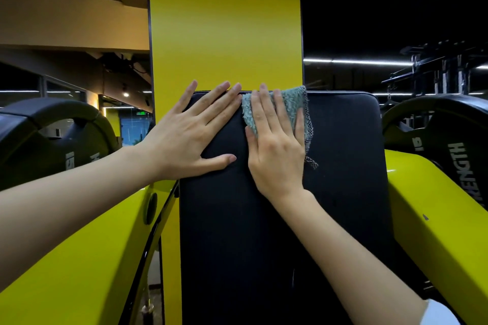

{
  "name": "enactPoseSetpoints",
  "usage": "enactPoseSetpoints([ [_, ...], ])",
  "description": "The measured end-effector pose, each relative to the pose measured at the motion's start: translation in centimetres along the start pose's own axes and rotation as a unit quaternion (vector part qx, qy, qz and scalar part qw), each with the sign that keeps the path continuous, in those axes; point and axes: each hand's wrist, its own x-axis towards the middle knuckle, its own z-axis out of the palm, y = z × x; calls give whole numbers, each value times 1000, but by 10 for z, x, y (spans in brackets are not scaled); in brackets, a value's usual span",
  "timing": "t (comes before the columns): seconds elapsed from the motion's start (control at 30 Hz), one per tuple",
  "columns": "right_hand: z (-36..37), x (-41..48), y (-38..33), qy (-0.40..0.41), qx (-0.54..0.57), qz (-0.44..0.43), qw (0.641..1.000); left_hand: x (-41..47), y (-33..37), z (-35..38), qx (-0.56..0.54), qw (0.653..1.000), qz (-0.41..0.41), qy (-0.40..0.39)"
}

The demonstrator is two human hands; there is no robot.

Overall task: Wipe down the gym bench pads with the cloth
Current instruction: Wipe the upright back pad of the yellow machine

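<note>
R hand (277, 150) fingers flat, pressing cloth (290, 105) on pad (343, 166) top; L hand (190, 137) fingers spread flat beside.

The right hand (277, 148) covers much of the cloth (292, 104); the pad (346, 171) runs off the bottom edge.

Grey-green cloth (290, 105), black pad (343, 166)

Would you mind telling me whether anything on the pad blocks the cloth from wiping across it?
The left hand lies flat on the pad at upper left, beside the cloth under the right hand. Below and rightward, nothing visible.
</note>
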Motion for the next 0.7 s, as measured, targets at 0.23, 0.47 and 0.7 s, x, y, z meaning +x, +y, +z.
enactPoseSetpoints([
  [0.23,-17,2,46,-34,15,-39,999,3,3,-4,5,1000,6,-14],
  [0.47,-42,2,111,-30,0,50,998,20,14,-2,-3,1000,24,-12],
  [0.7,-29,4,96,18,-19,123,992,21,13,0,0,999,30,-16],
])
